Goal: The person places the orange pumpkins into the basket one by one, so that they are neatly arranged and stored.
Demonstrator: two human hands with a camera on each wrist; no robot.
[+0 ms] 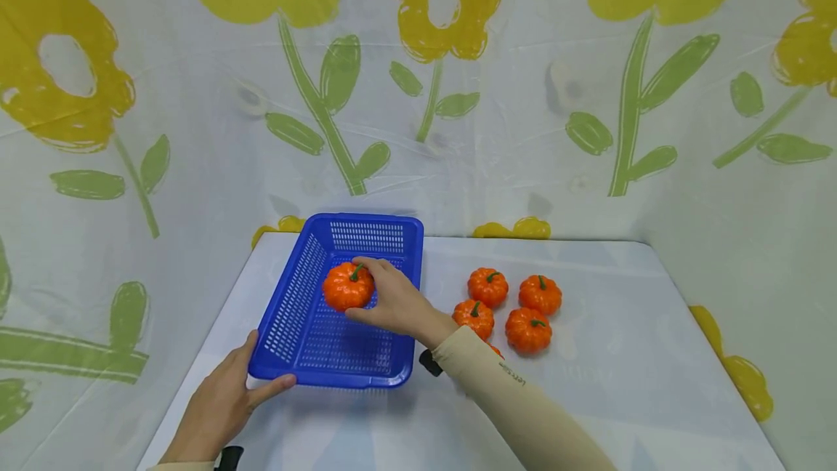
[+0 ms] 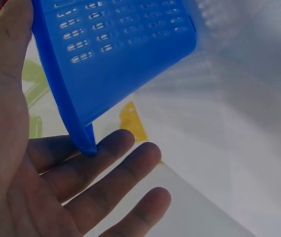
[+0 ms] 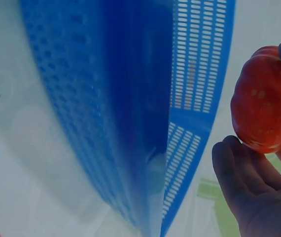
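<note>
A small orange toy pumpkin (image 1: 343,288) with a green stem is in my right hand (image 1: 395,302), gripped between thumb and fingers over the inside of a blue plastic basket (image 1: 333,380). In the right wrist view the pumpkin (image 3: 263,106) sits above the fingertips, beside the perforated basket wall (image 3: 194,64). My left hand (image 1: 219,395) holds the basket at its near left corner. Its thumb lies on the rim and the fingers reach along the outside, as the left wrist view shows with the basket's rim (image 2: 56,94) between them. No other pumpkin shows inside the basket.
Several more orange pumpkins (image 1: 528,331) are grouped on the white table (image 1: 608,355), right of the basket. One is mostly hidden behind the right forearm. A flower-printed cloth (image 1: 516,93) hangs behind the table and at both sides.
</note>
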